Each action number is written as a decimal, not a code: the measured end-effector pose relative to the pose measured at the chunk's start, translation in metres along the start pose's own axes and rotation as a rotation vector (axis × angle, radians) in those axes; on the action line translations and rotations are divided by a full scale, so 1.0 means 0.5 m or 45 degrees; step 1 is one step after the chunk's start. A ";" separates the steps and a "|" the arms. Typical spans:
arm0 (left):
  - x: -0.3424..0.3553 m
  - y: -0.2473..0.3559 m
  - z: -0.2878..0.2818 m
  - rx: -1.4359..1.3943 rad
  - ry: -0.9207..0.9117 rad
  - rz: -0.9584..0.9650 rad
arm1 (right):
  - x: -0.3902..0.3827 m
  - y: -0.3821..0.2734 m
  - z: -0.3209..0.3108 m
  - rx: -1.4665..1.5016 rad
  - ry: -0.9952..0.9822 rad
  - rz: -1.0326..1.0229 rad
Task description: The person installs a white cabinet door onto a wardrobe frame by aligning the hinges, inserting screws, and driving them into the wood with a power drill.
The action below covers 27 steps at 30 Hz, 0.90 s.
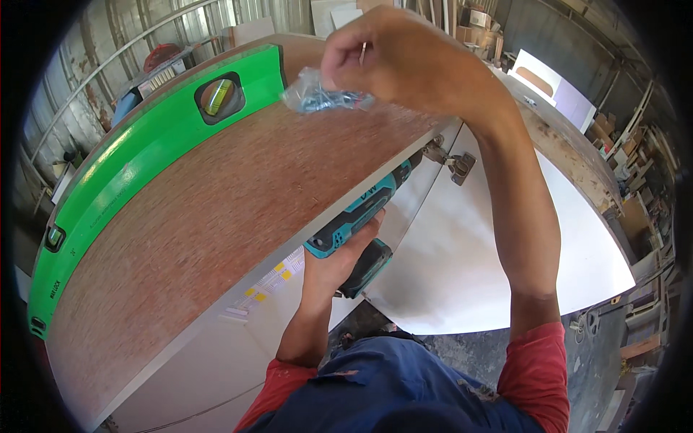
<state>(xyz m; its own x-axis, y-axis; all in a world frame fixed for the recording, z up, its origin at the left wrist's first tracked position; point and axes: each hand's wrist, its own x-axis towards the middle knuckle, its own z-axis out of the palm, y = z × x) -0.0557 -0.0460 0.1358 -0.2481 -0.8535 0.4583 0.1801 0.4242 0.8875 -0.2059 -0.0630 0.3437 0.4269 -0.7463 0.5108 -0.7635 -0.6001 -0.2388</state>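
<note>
My left hand [333, 263] is wrapped round the grip of a teal and black cordless drill [361, 211]. The drill's nose points up and right, close to a metal cabinet hinge [460, 167] on the white door panel. My right hand [393, 58] reaches across the brown wooden top, fingers curled together over a clear plastic bag of screws [325, 96]. A small pale sliver shows between those fingers; whether it is a screw or a gap, I cannot tell. The bag lies on the wooden top [195, 209].
A long green spirit level [144, 151] lies along the far left edge of the wooden top. A white door panel [505, 245] stands out at the right under my right arm. Behind are boxes [476, 32], wood offcuts and a corrugated metal wall [79, 72].
</note>
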 end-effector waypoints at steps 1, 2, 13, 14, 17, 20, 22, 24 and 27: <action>0.000 0.001 0.000 0.001 -0.004 -0.004 | -0.003 0.000 -0.010 0.045 0.092 -0.034; 0.001 0.002 0.004 -0.008 0.000 -0.015 | -0.005 0.002 -0.017 0.089 0.183 -0.070; 0.001 0.010 0.007 0.030 0.029 -0.025 | -0.057 0.025 0.010 -0.075 0.269 -0.124; 0.003 0.008 0.007 -0.008 0.009 -0.016 | -0.057 0.021 0.016 -0.105 0.326 -0.245; 0.004 -0.004 0.005 -0.035 -0.005 -0.001 | -0.054 -0.013 0.018 -0.082 0.230 0.206; 0.003 -0.002 0.002 -0.028 -0.023 0.028 | -0.055 -0.039 -0.021 0.083 0.150 0.123; 0.003 0.002 0.004 -0.031 -0.054 0.038 | -0.050 -0.002 0.008 -0.114 0.220 0.032; 0.004 0.005 0.004 -0.033 -0.038 0.013 | -0.047 -0.007 0.018 -0.300 0.281 -0.066; 0.006 0.010 0.011 0.000 -0.021 0.022 | -0.057 -0.036 -0.013 -0.152 0.229 -0.001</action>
<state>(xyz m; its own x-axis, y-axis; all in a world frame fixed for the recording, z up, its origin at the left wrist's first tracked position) -0.0607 -0.0450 0.1417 -0.2608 -0.8408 0.4743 0.1843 0.4389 0.8794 -0.2076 -0.0290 0.3389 0.3422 -0.6761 0.6526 -0.8197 -0.5543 -0.1444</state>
